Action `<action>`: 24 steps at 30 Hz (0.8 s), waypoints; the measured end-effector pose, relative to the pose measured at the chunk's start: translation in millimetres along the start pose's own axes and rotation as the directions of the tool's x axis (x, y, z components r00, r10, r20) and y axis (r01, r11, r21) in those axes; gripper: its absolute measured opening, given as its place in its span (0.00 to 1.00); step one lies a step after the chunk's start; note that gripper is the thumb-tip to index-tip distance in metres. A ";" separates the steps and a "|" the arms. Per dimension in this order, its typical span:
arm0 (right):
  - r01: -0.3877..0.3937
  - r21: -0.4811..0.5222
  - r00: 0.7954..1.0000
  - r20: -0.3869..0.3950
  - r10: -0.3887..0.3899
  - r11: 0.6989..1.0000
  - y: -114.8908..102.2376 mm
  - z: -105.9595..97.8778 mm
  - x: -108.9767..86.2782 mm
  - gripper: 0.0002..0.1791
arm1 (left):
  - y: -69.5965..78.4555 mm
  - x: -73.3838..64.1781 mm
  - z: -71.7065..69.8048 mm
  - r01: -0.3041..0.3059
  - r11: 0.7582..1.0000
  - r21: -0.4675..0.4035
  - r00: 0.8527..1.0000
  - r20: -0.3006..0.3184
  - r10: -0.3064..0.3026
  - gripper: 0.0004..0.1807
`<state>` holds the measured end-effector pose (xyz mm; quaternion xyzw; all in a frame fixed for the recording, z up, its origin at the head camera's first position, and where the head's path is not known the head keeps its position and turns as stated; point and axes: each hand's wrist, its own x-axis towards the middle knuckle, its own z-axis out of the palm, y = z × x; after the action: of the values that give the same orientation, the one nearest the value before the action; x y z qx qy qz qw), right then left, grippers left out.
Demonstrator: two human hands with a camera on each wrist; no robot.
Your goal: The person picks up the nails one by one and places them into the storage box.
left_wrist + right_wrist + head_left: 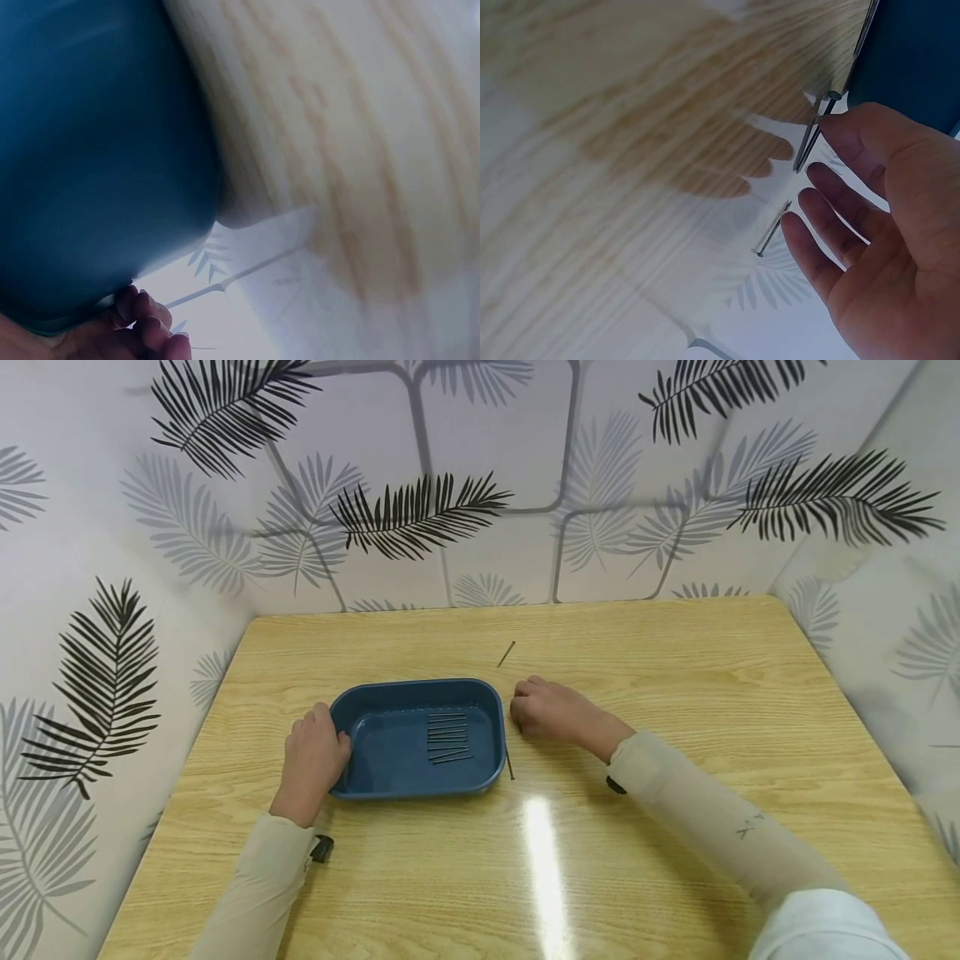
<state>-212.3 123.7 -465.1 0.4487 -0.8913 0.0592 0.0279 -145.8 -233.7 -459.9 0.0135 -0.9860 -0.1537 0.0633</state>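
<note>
A blue plastic tray [405, 781] sits on the table with several nails [447, 737] lying roughly parallel in its right half. My left hand [313, 760] grips the tray's left end, thumb over the rim; in the left wrist view its fingers [156, 319] curl at the edge. Just beyond the tray's right end, my right hand [551, 714] is low over the table. In the right wrist view, a nail [817, 133] lies by the thumb and index fingertip, which are spread apart. The head view hides that nail behind the hand.
One loose nail [506, 653] lies farther back on the wooden table [675, 677]. Another nail [510, 764] rests beside the tray's right end. Leaf-patterned walls [495, 560] border the table's back and sides.
</note>
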 end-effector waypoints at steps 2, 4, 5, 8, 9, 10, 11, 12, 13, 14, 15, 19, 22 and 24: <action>-0.004 -0.018 1.000 0.001 0.004 1.000 0.6 -0.1 -1.1 0.05 | 0.2 -0.1 -0.3 0.001 1.000 -0.001 1.000 0.003 -0.001 0.12; -0.012 -0.035 1.000 0.009 0.012 0.999 0.8 -0.7 -2.2 0.05 | 0.3 -0.4 -0.5 0.003 1.000 -0.003 1.000 0.006 -0.003 0.12; -0.018 -0.036 1.000 0.012 0.018 0.999 0.6 -1.2 -2.8 0.05 | 0.4 -0.6 -0.5 0.003 1.000 -0.003 1.000 0.007 -0.003 0.12; -0.033 -0.028 0.999 0.018 0.034 0.999 -0.5 -3.4 -4.3 0.05 | 0.1 -1.0 -0.3 0.004 1.000 -0.003 1.000 0.006 -0.004 0.12; -0.038 -0.024 0.999 0.019 0.038 0.999 -0.9 -3.9 -4.7 0.05 | 0.1 -1.1 -0.2 0.003 1.000 -0.002 1.000 0.006 -0.003 0.12; -0.042 -0.019 0.999 0.020 0.042 0.999 -1.2 -4.3 -5.0 0.04 | 0.0 -1.2 -0.1 0.003 1.000 -0.002 1.000 0.005 -0.003 0.12; -0.045 -0.016 0.999 0.021 0.046 0.999 -1.4 -4.7 -5.3 0.04 | 0.0 -1.4 -0.1 0.002 1.000 0.000 1.000 0.005 -0.002 0.12; -0.050 -0.013 0.998 0.026 0.050 0.999 -1.5 -4.9 -5.6 0.04 | 0.0 -1.5 -0.1 0.001 1.000 0.000 1.000 0.005 -0.001 0.12; -0.054 -0.010 0.998 0.031 0.054 0.999 -1.5 -4.9 -5.8 0.04 | 0.1 -1.6 0.0 0.001 1.000 0.000 1.000 0.004 -0.001 0.12; -0.059 -0.004 0.998 0.036 0.059 0.998 -1.3 -4.7 -5.9 0.04 | 0.2 -1.6 -0.1 0.000 1.000 0.001 1.000 0.002 0.000 0.12; -0.067 0.001 0.997 0.045 0.067 0.998 -1.0 -4.4 -6.0 0.04 | 0.3 -1.6 -0.1 0.001 1.000 0.001 1.000 0.002 -0.001 0.12; -0.102 0.039 0.991 0.088 0.098 0.994 0.3 -3.3 -6.2 0.04 | 0.9 -1.5 -0.7 0.002 1.000 0.001 1.000 0.001 -0.002 0.12; -0.126 0.083 0.985 0.127 0.115 0.989 1.2 -3.5 -6.4 0.03 | 1.6 -1.3 -1.4 0.003 1.000 0.002 1.000 0.004 -0.003 0.12; -0.140 0.117 0.982 0.145 0.122 0.983 1.9 -3.6 -6.6 0.03 | 1.9 -1.2 -1.7 0.003 1.000 0.002 1.000 0.005 -0.003 0.12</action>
<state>-209.9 130.6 -462.3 0.3928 -0.9132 0.0864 -0.0659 -144.4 -232.4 -457.8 0.0149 -0.9863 -0.1528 0.0604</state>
